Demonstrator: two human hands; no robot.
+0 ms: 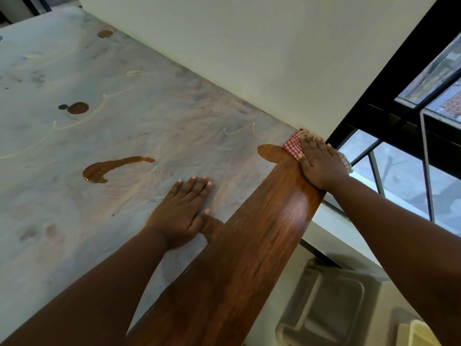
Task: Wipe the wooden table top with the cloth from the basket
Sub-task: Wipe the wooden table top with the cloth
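Your right hand (321, 163) lay flat, fingers straight, pressing the red checked cloth (294, 144) onto the wooden table top (249, 245) at its far right corner, against the wall (249, 58). Your left hand (182, 211) rested open, palm down, holding nothing, near the right edge on the dusty part.

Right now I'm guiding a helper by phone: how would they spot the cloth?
Find the white wall where it meets the window, at the table top's far corner. The cloth lies there under the right hand: the only red-and-white checked thing.
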